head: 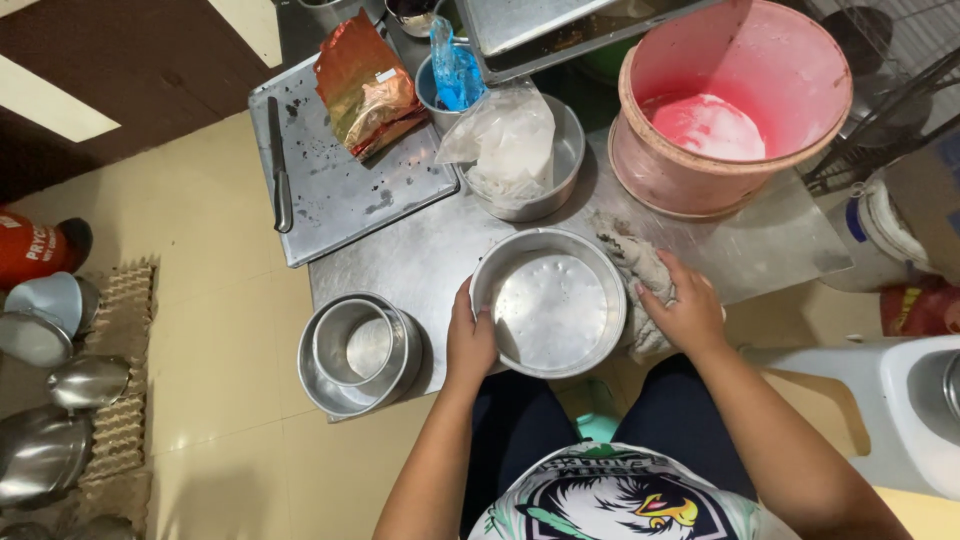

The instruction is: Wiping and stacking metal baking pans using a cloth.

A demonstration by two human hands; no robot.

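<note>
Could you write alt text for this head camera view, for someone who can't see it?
A person's left hand grips a round metal pan on a steel table while the right hand rests on a rag; a pink bucket stands behind.
</note>
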